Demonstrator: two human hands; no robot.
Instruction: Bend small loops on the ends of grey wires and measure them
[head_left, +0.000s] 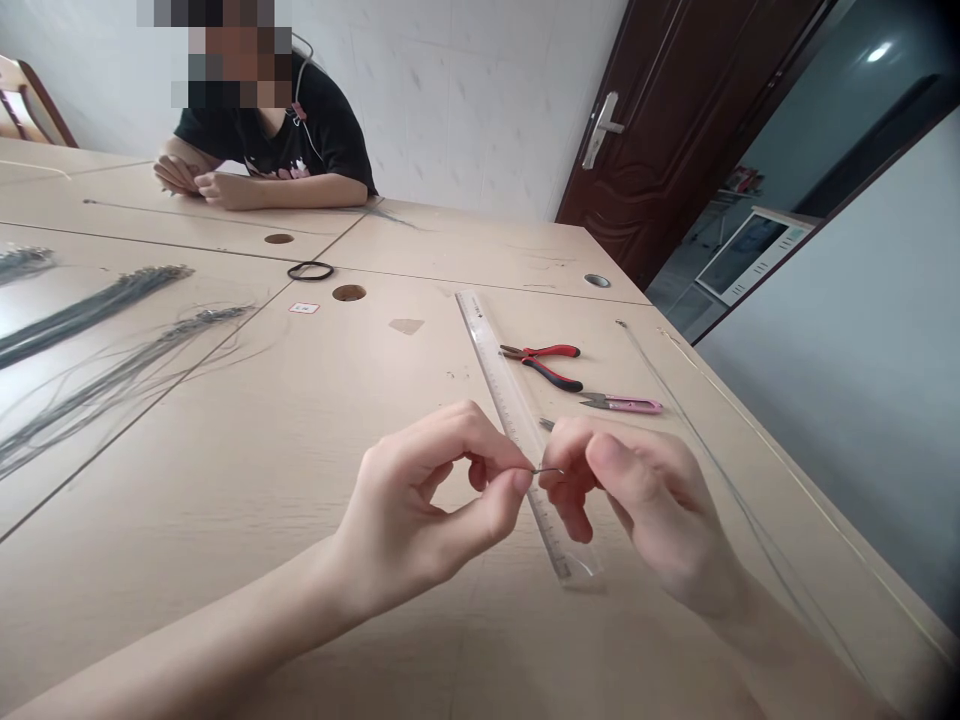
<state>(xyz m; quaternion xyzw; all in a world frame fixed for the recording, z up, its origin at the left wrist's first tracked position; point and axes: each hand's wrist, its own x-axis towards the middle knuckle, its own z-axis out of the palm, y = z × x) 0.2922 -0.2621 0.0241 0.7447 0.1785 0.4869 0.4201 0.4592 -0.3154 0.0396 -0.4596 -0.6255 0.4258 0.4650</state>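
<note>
My left hand point(442, 500) is closed, with thumb and forefinger pinching a short piece of thin dark cord or wire point(551, 470). The free end of that piece reaches toward my right hand point(645, 500), whose fingers are curled in; whatever they hold is hidden. A small metal tip point(547, 424) shows beside the right fingers, and I cannot tell whether it is held or lying behind them. Beneath both hands lies a clear ruler point(495, 375). Just beyond the right hand are red-and-black pliers point(551, 365) and pink-handled thread snips point(622, 402).
Bundles of thin grey cords point(97, 310) lie at the left. A black band point(310, 271), a small label point(304, 308) and cable holes point(349, 293) are farther back. Long cords run along the right table edge. Across the table point(300, 500) sits a person point(330, 130), hands together.
</note>
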